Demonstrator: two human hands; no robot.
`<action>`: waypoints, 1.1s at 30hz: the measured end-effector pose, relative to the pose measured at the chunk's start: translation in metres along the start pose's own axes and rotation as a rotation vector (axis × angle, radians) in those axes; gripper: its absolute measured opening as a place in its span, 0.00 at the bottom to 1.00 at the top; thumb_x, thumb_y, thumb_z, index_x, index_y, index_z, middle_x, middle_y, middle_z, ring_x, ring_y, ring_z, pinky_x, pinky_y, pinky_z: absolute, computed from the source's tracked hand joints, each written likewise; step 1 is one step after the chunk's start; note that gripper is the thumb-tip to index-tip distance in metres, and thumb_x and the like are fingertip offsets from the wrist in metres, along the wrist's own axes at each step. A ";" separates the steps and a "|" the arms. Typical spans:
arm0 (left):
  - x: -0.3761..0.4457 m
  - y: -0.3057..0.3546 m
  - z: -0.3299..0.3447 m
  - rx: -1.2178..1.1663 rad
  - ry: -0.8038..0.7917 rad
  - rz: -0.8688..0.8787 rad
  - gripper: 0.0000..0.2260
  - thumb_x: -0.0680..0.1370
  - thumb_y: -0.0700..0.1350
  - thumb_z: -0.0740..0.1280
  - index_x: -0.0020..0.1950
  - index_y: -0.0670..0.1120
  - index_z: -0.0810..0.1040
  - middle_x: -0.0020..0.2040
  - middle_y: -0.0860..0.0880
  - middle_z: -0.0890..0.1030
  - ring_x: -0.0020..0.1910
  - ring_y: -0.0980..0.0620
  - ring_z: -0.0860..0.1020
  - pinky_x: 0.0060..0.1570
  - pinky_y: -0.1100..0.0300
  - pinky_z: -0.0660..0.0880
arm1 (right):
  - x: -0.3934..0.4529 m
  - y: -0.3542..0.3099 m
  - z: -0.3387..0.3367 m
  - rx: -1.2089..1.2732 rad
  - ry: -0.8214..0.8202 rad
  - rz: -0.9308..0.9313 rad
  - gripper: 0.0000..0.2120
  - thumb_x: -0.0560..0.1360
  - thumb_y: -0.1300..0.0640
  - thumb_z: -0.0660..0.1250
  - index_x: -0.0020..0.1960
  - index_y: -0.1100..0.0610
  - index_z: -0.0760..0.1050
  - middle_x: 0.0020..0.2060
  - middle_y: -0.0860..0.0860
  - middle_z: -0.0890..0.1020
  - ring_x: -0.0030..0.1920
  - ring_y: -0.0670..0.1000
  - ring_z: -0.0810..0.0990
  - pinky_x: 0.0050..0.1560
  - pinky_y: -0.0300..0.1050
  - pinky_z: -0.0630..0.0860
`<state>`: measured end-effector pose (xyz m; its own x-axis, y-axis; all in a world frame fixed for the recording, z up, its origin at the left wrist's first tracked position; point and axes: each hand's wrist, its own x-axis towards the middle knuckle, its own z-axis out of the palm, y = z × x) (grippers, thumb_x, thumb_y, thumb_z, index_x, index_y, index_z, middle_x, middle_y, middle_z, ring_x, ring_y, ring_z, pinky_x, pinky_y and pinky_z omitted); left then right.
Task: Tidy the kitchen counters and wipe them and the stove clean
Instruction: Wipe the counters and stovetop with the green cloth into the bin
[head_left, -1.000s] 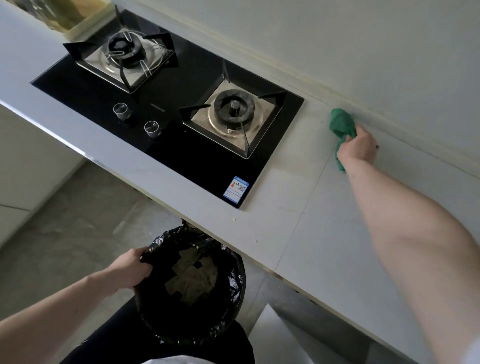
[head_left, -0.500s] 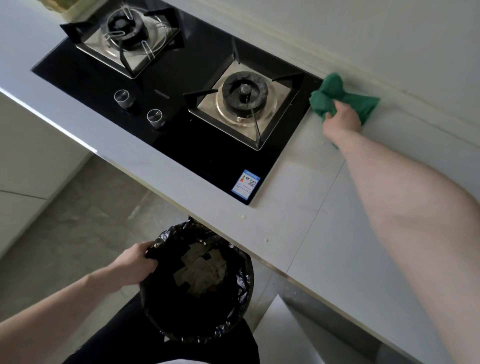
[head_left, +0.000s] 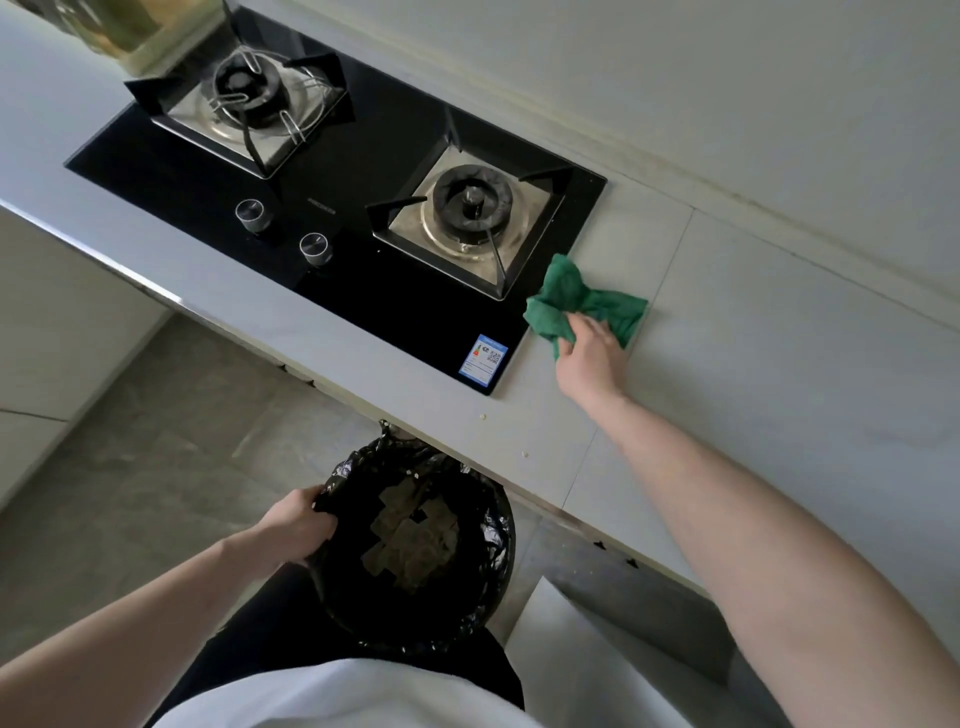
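Head view: right hand (head_left: 589, 358) pinches a crumpled green cloth (head_left: 582, 306), fingers curled into its folds; the cloth lies on the pale matte worktop (head_left: 779, 374), touching the right edge of the glossy black glass gas hob (head_left: 363, 171). Hob carries two square steel burner pans with black grates and two round metal knobs (head_left: 283, 228); a blue label (head_left: 483, 358) sits at its near right corner. Left hand (head_left: 298, 525) grips the rim of a round bin lined with a shiny black bag (head_left: 415, 545), held below the worktop edge. Small crumbs (head_left: 483, 416) lie near that edge.

two burners (head_left: 471, 200), two knobs (head_left: 250, 214), one cloth (head_left: 582, 304)
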<state>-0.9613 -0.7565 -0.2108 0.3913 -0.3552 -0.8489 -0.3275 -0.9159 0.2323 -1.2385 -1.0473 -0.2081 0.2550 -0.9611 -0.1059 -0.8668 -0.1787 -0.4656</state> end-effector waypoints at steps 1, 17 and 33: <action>0.000 0.000 0.001 0.002 0.002 0.001 0.18 0.69 0.35 0.67 0.56 0.49 0.82 0.42 0.43 0.83 0.41 0.42 0.84 0.36 0.50 0.85 | -0.014 -0.006 0.003 0.007 -0.014 0.002 0.19 0.78 0.62 0.65 0.69 0.59 0.76 0.66 0.56 0.79 0.68 0.59 0.75 0.75 0.52 0.65; -0.009 0.005 0.006 -0.034 -0.038 0.044 0.17 0.74 0.35 0.62 0.58 0.49 0.79 0.43 0.44 0.84 0.34 0.45 0.84 0.25 0.56 0.80 | -0.118 -0.021 -0.026 0.297 0.057 0.168 0.17 0.81 0.58 0.63 0.69 0.50 0.77 0.60 0.49 0.83 0.58 0.53 0.81 0.56 0.43 0.76; -0.003 0.006 0.015 -0.047 -0.067 0.052 0.18 0.73 0.35 0.62 0.59 0.50 0.79 0.44 0.43 0.84 0.37 0.44 0.85 0.29 0.55 0.82 | -0.107 0.037 -0.005 0.062 -0.048 0.325 0.21 0.83 0.56 0.61 0.75 0.53 0.70 0.78 0.50 0.67 0.80 0.58 0.60 0.75 0.56 0.65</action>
<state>-0.9773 -0.7577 -0.2141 0.3156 -0.3902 -0.8650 -0.3045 -0.9050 0.2972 -1.2999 -0.9517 -0.2097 -0.0097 -0.9545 -0.2981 -0.8789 0.1503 -0.4527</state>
